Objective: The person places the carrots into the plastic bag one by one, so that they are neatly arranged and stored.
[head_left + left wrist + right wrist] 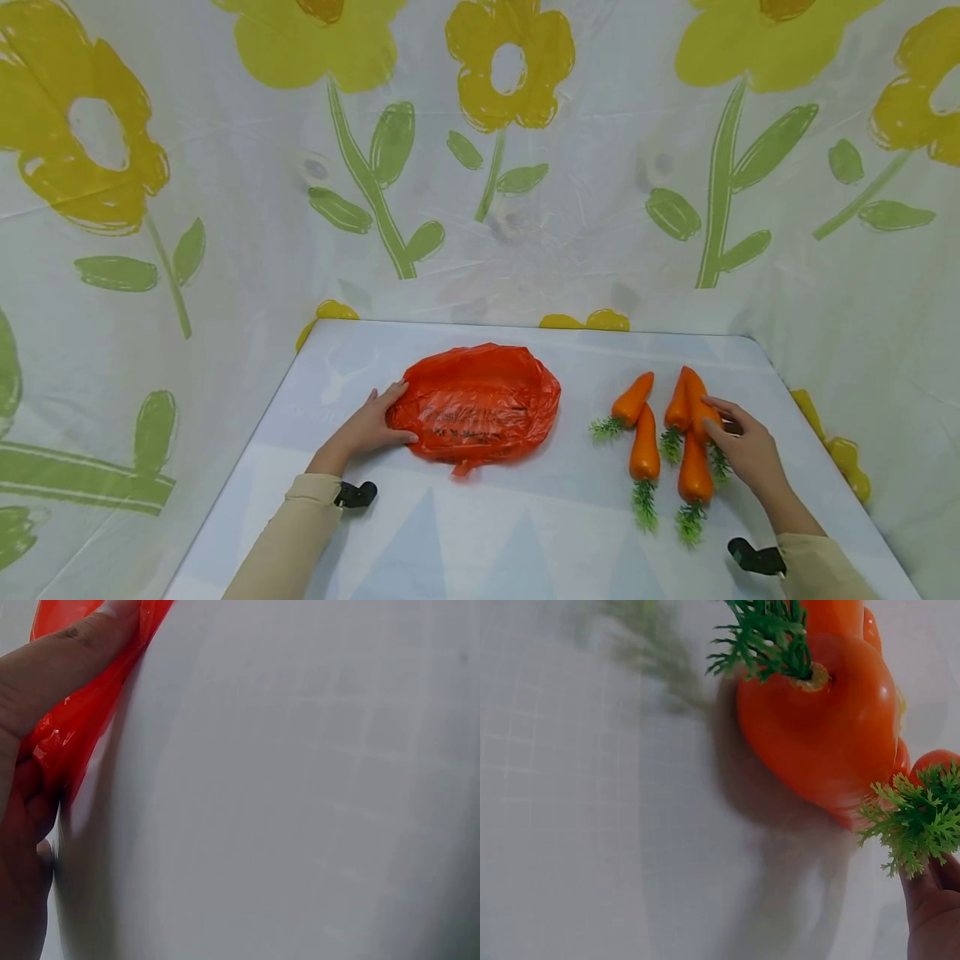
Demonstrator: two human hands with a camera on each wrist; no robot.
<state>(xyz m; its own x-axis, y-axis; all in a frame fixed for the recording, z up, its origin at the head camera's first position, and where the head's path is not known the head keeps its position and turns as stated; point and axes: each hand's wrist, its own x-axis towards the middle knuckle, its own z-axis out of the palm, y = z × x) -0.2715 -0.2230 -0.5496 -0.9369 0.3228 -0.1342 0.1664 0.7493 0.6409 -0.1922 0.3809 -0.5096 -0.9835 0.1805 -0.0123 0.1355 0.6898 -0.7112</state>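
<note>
A red plastic bag with dark printing lies puffed up at the table's middle left. My left hand grips its left edge; in the left wrist view the thumb lies over the red plastic and the other fingers are partly hidden below. On the right, my right hand holds an orange carrot with a green leafy top, thumb and fingers about its side. That carrot lies against another carrot and above a lower carrot. The right wrist view shows a carrot close up, the hand's fingers at the right edge.
Two more carrots, an upper carrot and a lower carrot, lie between the bag and the right-hand group. The pale table has patterned triangles. A flower-printed curtain hangs behind and at both sides.
</note>
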